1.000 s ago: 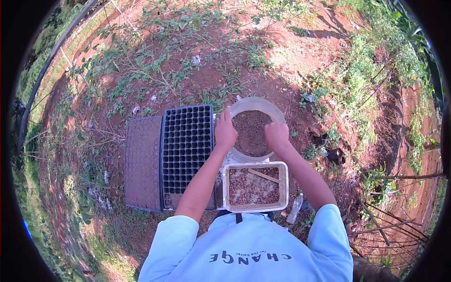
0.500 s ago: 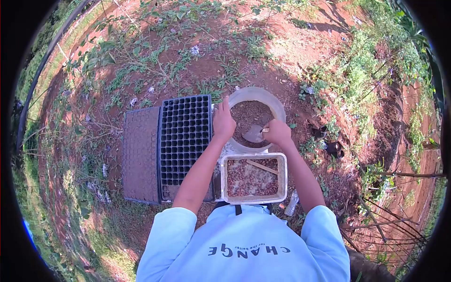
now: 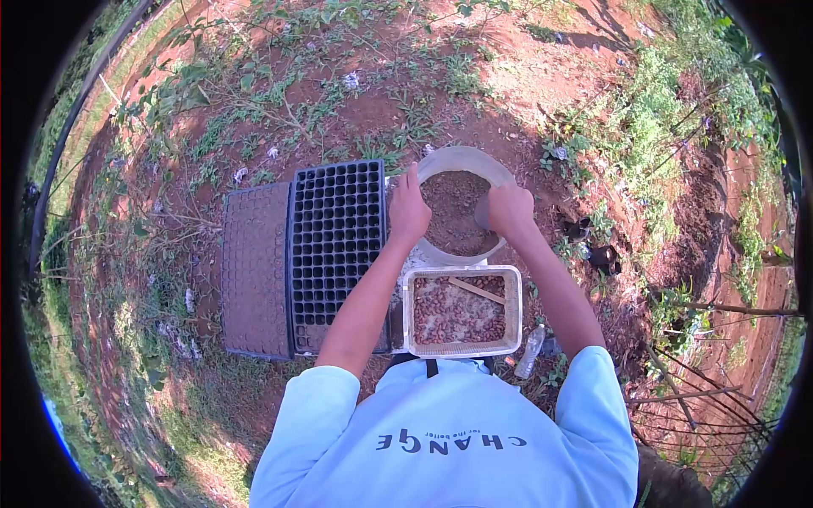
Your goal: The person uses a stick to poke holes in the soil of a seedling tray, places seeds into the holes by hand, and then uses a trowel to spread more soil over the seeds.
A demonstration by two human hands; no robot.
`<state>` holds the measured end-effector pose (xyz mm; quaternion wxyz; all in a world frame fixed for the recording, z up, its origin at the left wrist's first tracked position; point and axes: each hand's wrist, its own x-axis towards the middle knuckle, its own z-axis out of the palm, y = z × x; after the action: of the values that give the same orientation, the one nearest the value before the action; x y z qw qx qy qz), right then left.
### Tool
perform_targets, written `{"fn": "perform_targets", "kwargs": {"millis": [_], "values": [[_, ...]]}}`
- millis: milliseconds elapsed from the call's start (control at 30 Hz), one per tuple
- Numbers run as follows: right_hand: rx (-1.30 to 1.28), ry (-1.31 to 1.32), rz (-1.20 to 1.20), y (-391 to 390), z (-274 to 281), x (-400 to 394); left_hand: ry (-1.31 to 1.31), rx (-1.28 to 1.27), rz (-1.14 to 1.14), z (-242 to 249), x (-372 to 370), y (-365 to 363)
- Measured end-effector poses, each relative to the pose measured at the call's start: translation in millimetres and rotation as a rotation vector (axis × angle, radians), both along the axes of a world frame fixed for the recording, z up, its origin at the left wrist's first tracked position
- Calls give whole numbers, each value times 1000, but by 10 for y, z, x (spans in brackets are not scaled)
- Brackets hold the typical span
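My left hand (image 3: 409, 210) is at the left rim of a round, whitish translucent basin (image 3: 449, 158), its fingers closed along the wall. Dark soil (image 3: 456, 212) lies inside the basin. My right hand (image 3: 511, 210) grips a small trowel (image 3: 483, 213) at the basin's right side. The trowel's grey blade shows only in part, and its handle is hidden in my fist. Just below the basin sits a rectangular white tub (image 3: 409, 317) of reddish-brown seeds (image 3: 461, 317), with whitish material among them and a flat wooden stick (image 3: 477, 290) on top.
Left of my left arm stands a black seedling tray (image 3: 337, 237) with mostly unfilled cells. Beside it lies another tray (image 3: 257, 271) filled with soil. A clear plastic bottle (image 3: 531, 351) lies right of the tub. Weeds and thin branches (image 3: 694, 398) surround the spot.
My right hand has moved up and slightly right with the trowel, to the basin's right wall. My left hand stays at the left rim. The view has shifted slightly.
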<state>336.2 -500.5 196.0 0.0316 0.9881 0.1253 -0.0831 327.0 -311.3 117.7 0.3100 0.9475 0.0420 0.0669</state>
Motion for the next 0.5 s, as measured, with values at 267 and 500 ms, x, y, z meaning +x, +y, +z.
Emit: {"fn": "perform_targets", "kwargs": {"millis": [267, 500], "values": [[273, -24, -47, 82, -313, -109, 3, 20, -20, 10, 13, 13], [279, -103, -125, -104, 65, -21, 46, -22, -4, 19, -2, 12]]}}
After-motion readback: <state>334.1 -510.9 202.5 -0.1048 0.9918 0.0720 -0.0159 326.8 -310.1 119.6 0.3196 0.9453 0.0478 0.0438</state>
